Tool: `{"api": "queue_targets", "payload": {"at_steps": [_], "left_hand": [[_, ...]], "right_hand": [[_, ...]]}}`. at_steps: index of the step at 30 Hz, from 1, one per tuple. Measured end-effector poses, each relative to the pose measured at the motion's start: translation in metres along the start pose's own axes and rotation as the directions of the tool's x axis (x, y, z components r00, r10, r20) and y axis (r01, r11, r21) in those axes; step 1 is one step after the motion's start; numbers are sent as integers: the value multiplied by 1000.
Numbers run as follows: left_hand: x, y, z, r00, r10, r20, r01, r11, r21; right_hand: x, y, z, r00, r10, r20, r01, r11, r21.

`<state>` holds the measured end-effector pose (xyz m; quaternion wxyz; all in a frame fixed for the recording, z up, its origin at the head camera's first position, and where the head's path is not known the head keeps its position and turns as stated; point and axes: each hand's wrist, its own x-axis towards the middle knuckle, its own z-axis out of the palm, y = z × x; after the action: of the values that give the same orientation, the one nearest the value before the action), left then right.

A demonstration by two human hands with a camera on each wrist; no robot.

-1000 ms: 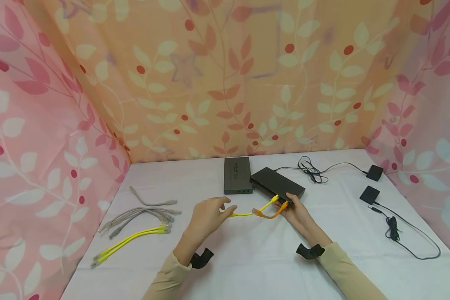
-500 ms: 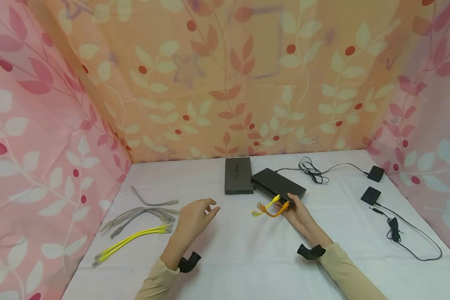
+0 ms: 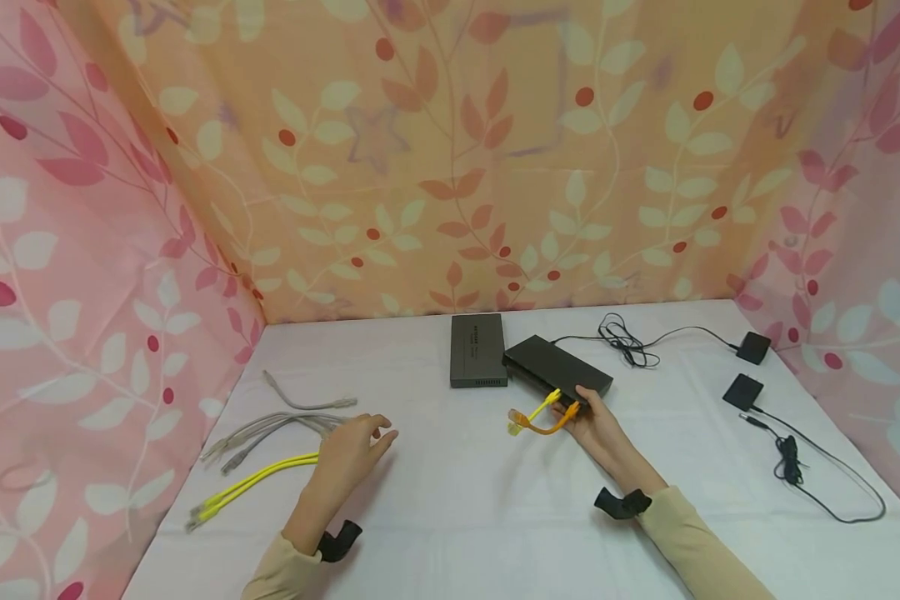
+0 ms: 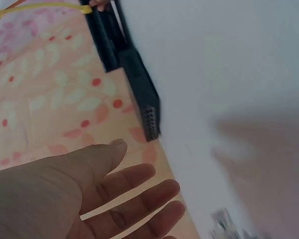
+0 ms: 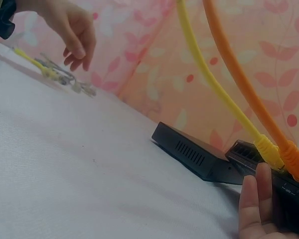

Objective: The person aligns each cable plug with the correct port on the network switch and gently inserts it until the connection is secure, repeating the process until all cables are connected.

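My right hand (image 3: 598, 433) grips the front edge of a black network switch (image 3: 555, 367), thumb on top and fingers below. A short yellow network cable (image 5: 214, 94) and an orange network cable (image 5: 244, 89) are plugged side by side into its front; their other ends hang loose. My left hand (image 3: 347, 457) holds nothing, its fingers relaxed and apart in the left wrist view. In the head view it overlaps the right ends of two yellow network cables (image 3: 258, 478) and several grey network cables (image 3: 270, 425), hiding those plugs.
A second network switch (image 3: 477, 350) lies beside the held one, to its left. At the right are two black power adapters, one (image 3: 753, 347) with its cord running to the held switch, the other (image 3: 742, 392) with a loose cord. Patterned curtains (image 3: 450, 167) enclose the table (image 3: 450, 533).
My left hand has let go of the yellow cable's free end and moved left toward the loose cables. That end has swung back beside the orange one. The right hand stays on the switch.
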<state>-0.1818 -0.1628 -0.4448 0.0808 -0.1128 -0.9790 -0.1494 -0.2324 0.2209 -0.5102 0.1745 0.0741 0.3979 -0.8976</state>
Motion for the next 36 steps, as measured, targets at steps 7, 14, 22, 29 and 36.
{"api": "queue_targets", "payload": {"at_steps": [7, 14, 22, 29, 36], "left_hand": [[-10, -30, -8, 999, -52, 4, 51, 998, 35], [-18, -50, -13, 999, -48, 8, 47, 998, 48], [-26, -64, -14, 999, -27, 28, 24, 996, 82], [-26, -73, -12, 999, -13, 50, 10, 998, 56], [-26, -86, -13, 996, 27, 82, -28, 999, 17]], "right_hand": [[-1, 0, -2, 999, -2, 37, 1, 1000, 13], [-2, -3, 1, 1000, 10, 17, -11, 999, 33], [-1, -1, 0, 1000, 11, 10, -11, 1000, 29], [-1, -1, 0, 1000, -2, 1, 2, 1000, 6], [-1, -1, 1, 1000, 1, -5, -1, 1000, 14]]}}
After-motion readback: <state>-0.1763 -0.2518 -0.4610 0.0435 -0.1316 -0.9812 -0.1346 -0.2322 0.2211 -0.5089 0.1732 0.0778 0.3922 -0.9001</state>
